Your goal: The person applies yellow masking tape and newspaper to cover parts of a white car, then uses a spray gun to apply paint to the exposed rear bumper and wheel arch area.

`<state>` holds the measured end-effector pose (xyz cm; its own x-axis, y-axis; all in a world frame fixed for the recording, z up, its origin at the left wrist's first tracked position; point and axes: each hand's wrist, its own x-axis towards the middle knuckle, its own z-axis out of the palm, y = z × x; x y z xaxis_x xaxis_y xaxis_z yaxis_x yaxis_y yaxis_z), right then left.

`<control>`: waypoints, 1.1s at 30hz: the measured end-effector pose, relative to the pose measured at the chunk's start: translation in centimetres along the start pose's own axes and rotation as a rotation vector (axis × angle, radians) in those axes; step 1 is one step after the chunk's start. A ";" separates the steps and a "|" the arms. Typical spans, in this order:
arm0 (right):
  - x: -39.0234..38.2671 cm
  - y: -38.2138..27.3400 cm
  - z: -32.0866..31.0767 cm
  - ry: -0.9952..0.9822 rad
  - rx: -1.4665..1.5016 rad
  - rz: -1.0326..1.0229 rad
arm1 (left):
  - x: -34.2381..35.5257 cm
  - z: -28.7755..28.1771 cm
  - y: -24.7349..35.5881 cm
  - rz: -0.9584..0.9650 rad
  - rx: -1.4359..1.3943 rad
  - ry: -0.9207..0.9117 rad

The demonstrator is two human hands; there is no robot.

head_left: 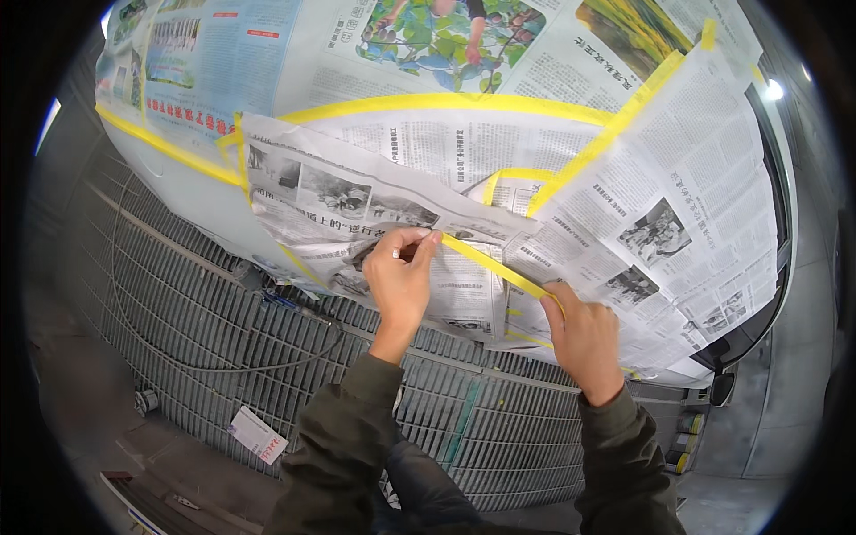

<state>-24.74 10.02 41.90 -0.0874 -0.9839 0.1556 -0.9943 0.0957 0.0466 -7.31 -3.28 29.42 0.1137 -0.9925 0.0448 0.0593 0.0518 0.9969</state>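
- Stretching a narrow strip of yellow masking tape [493, 264] taut between two separated hands, in front of the newspaper [464, 294] covering the car body [192, 209].
- Running its long axis diagonally, sloping from upper left down to lower right.
- Pinching the upper-left end between thumb and fingertip of the left hand [399, 276], pointing mostly upward above a bent wrist.
- Gripping the lower-right end in the right hand [586, 337], tilting up-left with curled fingers.
- Reaching up from below in dark olive sleeves [624, 455].
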 end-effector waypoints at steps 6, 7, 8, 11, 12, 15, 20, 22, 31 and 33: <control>1.5 0.7 1.4 0.112 0.042 0.078 | -0.3 1.0 -0.1 0.332 0.154 0.133; 1.6 0.8 1.6 0.123 0.043 0.082 | -0.5 1.2 -0.3 0.321 0.156 0.150; 1.7 1.0 2.0 0.134 0.043 0.087 | -0.8 1.6 -0.4 0.309 0.158 0.167; 2.0 1.0 2.0 0.162 0.037 0.079 | -1.6 2.7 -0.6 0.164 -0.034 0.252; 2.0 0.9 1.9 0.168 0.034 0.074 | -1.8 3.0 -0.6 0.094 -0.130 0.283; 2.1 1.0 1.9 0.173 0.068 0.067 | -2.6 4.2 -0.7 0.070 -0.048 0.242; 2.1 0.7 2.1 0.161 0.150 0.068 | -4.8 6.7 -1.0 0.157 0.047 0.112; 1.5 0.8 2.1 0.188 0.213 0.054 | -4.9 6.8 -0.7 0.112 0.011 0.069; -5.5 1.2 -0.1 0.556 0.852 0.331 | -4.7 7.1 -1.7 0.316 0.108 0.059; -7.0 1.7 0.3 0.480 0.962 0.394 | -5.1 7.7 -1.7 0.451 0.176 0.032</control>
<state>-25.82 17.04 40.63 -0.5766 -0.7322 0.3624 -0.5559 0.0266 -0.8308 -15.64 0.80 28.05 0.1200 -0.8713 0.4758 -0.1716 0.4538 0.8744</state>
